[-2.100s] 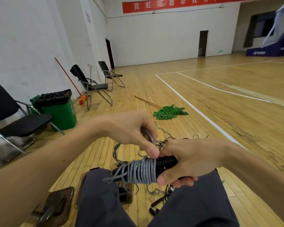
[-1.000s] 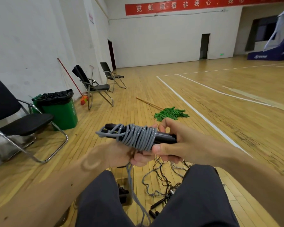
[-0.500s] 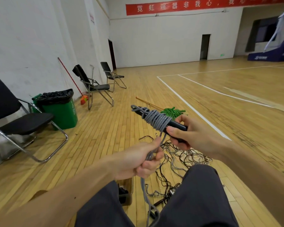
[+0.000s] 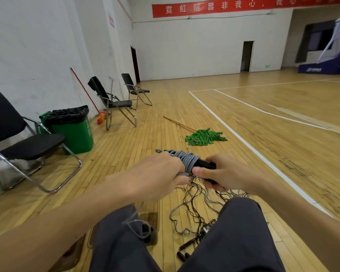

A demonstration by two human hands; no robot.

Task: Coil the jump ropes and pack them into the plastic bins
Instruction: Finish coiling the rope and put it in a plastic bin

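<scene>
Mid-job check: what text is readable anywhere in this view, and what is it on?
"霓虹喧嚣非我心,我心": red banner on the far wall; its right end is too blurred to read.
Wall notice: too small to read.
Green bin, white markings: blurred.
Blue hoop base, white logo: blurred.
Green sign beside the doorway: too small to read.

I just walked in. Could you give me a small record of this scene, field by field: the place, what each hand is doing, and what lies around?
place: gym hall with a wooden floor
left hand: grips a strand of the grey cord jump rope
right hand: holds the black plastic handles, rope wound round them
on the floor: tangle of loose thin ropes; green cloth mop
by the wall: green plastic rubbish bin; black folding chair
packing: not yet done
</scene>
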